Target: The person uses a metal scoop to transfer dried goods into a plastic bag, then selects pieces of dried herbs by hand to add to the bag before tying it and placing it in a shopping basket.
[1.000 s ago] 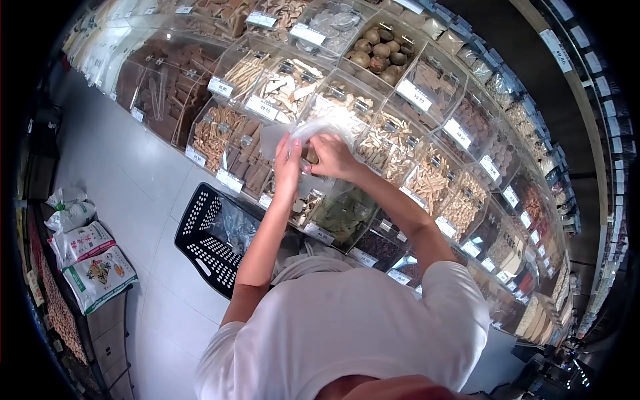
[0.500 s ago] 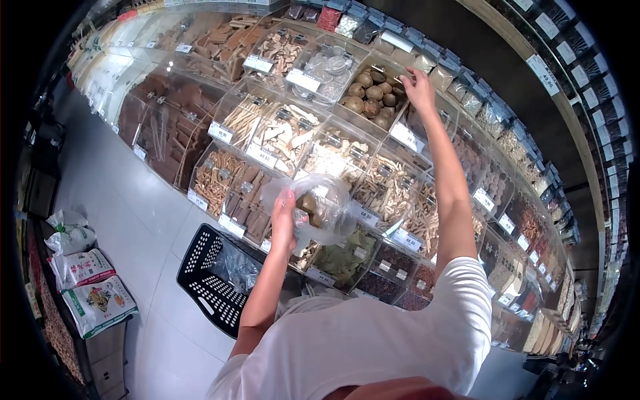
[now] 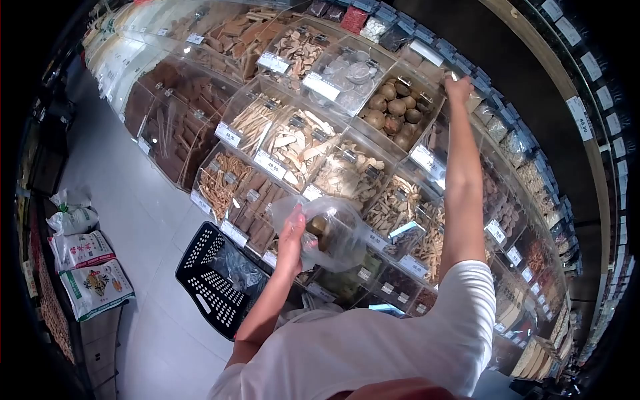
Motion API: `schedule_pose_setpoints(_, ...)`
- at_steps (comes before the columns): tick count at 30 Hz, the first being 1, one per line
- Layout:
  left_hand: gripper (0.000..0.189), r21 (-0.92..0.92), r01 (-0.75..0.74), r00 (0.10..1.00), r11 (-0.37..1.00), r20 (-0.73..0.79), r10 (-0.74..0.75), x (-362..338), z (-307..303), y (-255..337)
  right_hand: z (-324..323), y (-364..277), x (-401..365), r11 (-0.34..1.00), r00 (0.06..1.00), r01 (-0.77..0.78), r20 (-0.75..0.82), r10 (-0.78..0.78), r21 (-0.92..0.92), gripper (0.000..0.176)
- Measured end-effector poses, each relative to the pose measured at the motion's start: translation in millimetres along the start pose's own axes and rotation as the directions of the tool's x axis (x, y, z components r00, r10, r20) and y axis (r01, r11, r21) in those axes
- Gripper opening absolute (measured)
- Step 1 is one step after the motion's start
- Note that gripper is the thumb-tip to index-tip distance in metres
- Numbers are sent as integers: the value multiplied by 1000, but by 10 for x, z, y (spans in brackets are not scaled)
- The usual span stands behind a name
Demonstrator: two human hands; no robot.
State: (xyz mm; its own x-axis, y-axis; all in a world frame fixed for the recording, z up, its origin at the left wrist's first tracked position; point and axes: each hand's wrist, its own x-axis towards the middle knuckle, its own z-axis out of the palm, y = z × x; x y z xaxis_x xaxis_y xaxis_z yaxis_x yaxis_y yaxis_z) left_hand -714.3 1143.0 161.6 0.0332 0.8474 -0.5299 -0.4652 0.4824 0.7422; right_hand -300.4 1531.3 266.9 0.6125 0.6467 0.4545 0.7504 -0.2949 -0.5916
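My left hand [image 3: 291, 243] is closed around the gathered edge of a clear plastic bag [image 3: 343, 235]. Inside the bag show brown round dried fruits [image 3: 319, 227], which look like monk fruit. More of these monk fruits [image 3: 397, 107] fill a clear bin [image 3: 362, 119] toward the back of the display. Just beyond that bin's upper right corner is my right hand [image 3: 457, 88], its fingers curled in. Something pale shows at the fingertips, but I cannot make out what it is.
Clear bins of dried roots [image 3: 300, 143], bark [image 3: 170, 113] and slices surround my arms, with price tags [image 3: 272, 164] on their fronts. A black basket [image 3: 212, 280] holding plastic bags stands lower left. Printed sacks [image 3: 99, 283] lie farther left. Packaged goods line the back ledge.
My right hand has moved away from the monk fruit bin's edge, farther right and back, and its fingers have curled. My left hand still holds the bag. The view has shifted slightly.
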Motion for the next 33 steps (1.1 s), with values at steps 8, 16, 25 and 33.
schedule_pose_setpoints(8, 56, 26, -22, 999, 999, 25, 21, -58, -29, -3, -481, -88, -358, 845, 975, 224, -117, -191, 485, 53)
schedule_pose_setpoints(16, 55, -4, -10, 999, 1000, 52, 10, -164, -53, -14, -1050, -11, -1264, 695, 721, 692, -232, -653, 195, 26)
schedule_pose_setpoints(25, 53, -18, -43, 995, 999, 88, 44, -499, -37, 68, -1027, 276, -1977, 582, 587, 809, -97, -803, 82, 18)
schedule_pose_setpoints(33, 56, -22, -107, 990, 994, 87, 109, -777, -121, 63, -900, 479, -2098, 566, 564, 824, 52, -824, 36, 30)
